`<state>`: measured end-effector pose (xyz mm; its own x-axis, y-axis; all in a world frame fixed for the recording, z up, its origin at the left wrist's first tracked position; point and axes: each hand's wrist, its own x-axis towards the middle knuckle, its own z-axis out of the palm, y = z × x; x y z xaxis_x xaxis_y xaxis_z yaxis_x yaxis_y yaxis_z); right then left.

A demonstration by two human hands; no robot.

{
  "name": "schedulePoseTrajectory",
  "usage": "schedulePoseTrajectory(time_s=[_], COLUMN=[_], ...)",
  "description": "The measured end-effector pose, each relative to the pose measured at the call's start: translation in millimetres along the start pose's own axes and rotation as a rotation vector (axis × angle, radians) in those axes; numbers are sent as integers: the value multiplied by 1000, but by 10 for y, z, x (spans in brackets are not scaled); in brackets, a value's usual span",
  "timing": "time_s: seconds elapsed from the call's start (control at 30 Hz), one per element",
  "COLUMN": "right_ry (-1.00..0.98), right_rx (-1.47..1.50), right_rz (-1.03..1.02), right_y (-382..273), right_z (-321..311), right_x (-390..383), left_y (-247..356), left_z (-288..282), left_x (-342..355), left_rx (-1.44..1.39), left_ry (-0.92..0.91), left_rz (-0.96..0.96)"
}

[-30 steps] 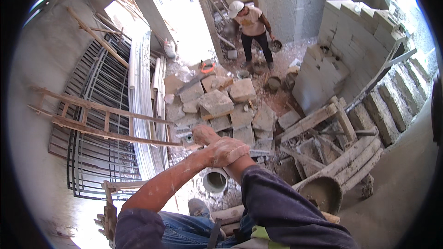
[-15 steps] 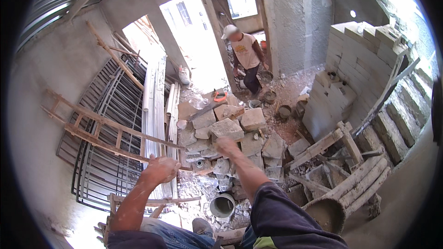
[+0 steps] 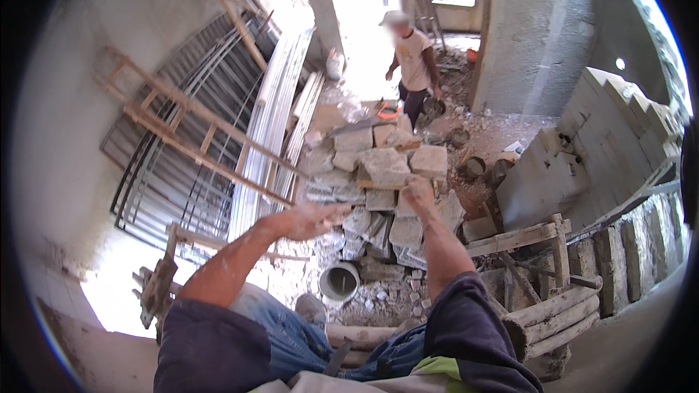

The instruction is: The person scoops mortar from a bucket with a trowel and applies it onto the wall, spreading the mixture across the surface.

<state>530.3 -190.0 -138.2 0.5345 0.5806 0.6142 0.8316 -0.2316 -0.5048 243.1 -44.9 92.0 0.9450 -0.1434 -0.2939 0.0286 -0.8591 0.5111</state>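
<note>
My left hand [image 3: 317, 221] reaches out over the near left side of a pile of pale stone blocks [image 3: 386, 167]. Its fingers lie stretched flat, with nothing seen in them. To its right, my right hand [image 3: 418, 195] is raised before the blocks with the fingers curled closed. Whether anything is inside those fingers is hidden. Both hands look dusty. Below them an upright grey pipe or bucket-like cylinder [image 3: 340, 282] stands on rubble, close to my shoe [image 3: 311, 308].
Another person [image 3: 413, 62] stands beyond the blocks, carrying a bucket [image 3: 435, 107]. A wooden ladder [image 3: 191, 126] and metal grilles [image 3: 164, 167] lean at left. An orange-handled saw [image 3: 388, 110] lies behind the blocks. Wooden trestles [image 3: 520, 236] and stacked pale blocks [image 3: 582, 149] stand at right.
My left hand has opened from a closed shape and moved right. My right hand stays closed, raised farther right. The other person has stepped out of the doorway, toward the saw. My view has shifted.
</note>
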Motion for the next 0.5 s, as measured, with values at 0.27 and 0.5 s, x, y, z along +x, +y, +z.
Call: schedulePoseTrajectory(time_s=[0.27,0.5], right_ry=[-289,-380], right_rx=[-99,634], right_rz=[73,376], right_y=[327,1081], right_z=[-291,114], right_x=[-302,-765], left_y=[-5,446], left_z=[147,-42], left_x=[314,373], left_rx=[-33,-183], left_ry=[-173,-280], left_rz=[-55,-143])
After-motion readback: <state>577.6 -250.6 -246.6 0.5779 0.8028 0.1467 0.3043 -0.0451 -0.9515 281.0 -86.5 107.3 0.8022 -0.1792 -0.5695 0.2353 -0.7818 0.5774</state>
